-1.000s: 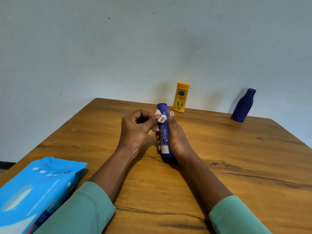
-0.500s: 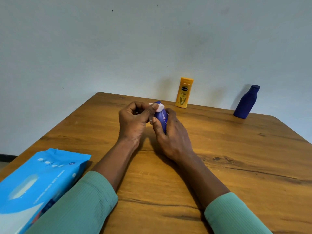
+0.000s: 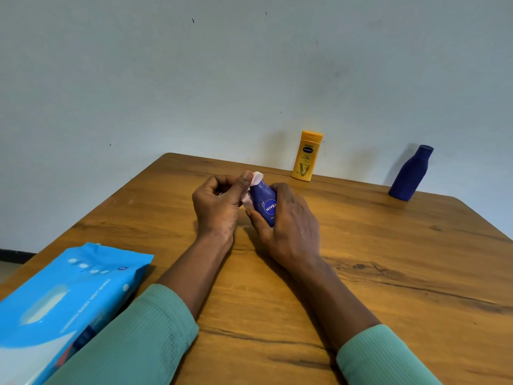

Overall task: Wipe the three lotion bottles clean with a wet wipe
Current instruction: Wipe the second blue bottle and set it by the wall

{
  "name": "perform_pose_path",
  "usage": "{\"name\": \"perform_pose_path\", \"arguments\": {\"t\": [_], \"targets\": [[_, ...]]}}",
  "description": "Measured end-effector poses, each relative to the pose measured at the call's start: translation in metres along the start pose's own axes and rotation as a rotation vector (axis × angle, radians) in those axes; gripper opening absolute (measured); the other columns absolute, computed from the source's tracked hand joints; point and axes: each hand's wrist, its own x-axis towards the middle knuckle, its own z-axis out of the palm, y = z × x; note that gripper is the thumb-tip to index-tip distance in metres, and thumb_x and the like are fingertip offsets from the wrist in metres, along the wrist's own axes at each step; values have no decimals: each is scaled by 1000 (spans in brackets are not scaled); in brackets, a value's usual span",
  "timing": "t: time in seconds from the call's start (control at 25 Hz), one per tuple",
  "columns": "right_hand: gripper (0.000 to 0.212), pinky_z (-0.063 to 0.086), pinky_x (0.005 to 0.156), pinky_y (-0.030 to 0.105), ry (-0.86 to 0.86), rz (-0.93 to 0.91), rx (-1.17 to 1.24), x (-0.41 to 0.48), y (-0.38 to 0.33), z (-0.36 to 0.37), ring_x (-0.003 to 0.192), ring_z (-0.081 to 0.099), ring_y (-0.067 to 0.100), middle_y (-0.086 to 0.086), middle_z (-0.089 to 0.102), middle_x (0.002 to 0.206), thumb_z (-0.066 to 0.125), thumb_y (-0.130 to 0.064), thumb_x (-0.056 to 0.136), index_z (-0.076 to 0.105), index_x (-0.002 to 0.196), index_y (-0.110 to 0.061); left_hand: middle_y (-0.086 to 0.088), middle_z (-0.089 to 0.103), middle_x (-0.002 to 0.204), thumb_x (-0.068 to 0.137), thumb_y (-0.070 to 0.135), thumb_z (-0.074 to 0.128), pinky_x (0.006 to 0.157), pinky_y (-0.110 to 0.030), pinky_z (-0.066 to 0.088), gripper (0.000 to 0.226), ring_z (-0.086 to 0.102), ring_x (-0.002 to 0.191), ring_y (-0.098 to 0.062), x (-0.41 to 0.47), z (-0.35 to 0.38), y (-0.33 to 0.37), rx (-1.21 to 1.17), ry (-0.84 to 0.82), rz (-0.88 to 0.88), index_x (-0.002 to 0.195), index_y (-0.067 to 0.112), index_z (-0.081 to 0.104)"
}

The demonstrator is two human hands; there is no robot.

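My right hand (image 3: 288, 226) grips a blue Nivea lotion bottle (image 3: 266, 204) just above the middle of the wooden table (image 3: 388, 273), tilted with its label facing me. My left hand (image 3: 219, 207) pinches a small white wet wipe (image 3: 254, 182) against the bottle's top and left side. A yellow lotion bottle (image 3: 307, 156) stands upright at the far edge by the wall. A dark blue lotion bottle (image 3: 409, 173) stands at the far right, with no label showing.
A light blue pack of wet wipes (image 3: 63, 304) lies at the near left corner of the table, partly under my left sleeve. A pale wall rises right behind the table's far edge.
My right hand has turned the Nivea bottle from upright with its back label showing to tilted with its front logo towards me. The wipe stays pressed at its top.
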Motion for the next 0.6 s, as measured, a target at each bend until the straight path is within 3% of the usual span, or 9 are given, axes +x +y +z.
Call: {"name": "perform_pose_path", "arguments": {"t": [0.16,0.28,0.48,0.6], "targets": [[66,44,88,27,19,19,-39,-1,1,-4,113,52,15,0,56,131,66,-57,93,37,144,-26,-6,74,86,79,17,88,80,-39,65,22,73,87,-19,-3,-3,1,57,-141,-7,87,6,72],[63,44,85,27,74,38,-134,-1,4,-9,105,48,12,-1,57,125,72,-50,91,38,138,-26,-1,76,86,80,17,87,81,-38,65,20,76,89,-15,-11,1,-2,170,-234,41,88,7,72],[63,39,81,26,118,-57,-228,-1,-4,0,98,43,11,-1,59,122,80,-41,86,41,133,-27,-7,75,88,78,30,89,76,-35,66,34,74,83,-15,-5,0,0,133,16,53,92,4,71],[61,39,78,28,159,-69,-271,-2,-3,0,98,49,15,0,61,117,83,-33,83,42,128,-26,-3,74,87,77,30,89,73,-30,64,31,74,84,-14,-14,4,-1,138,-14,0,90,8,71]]}}
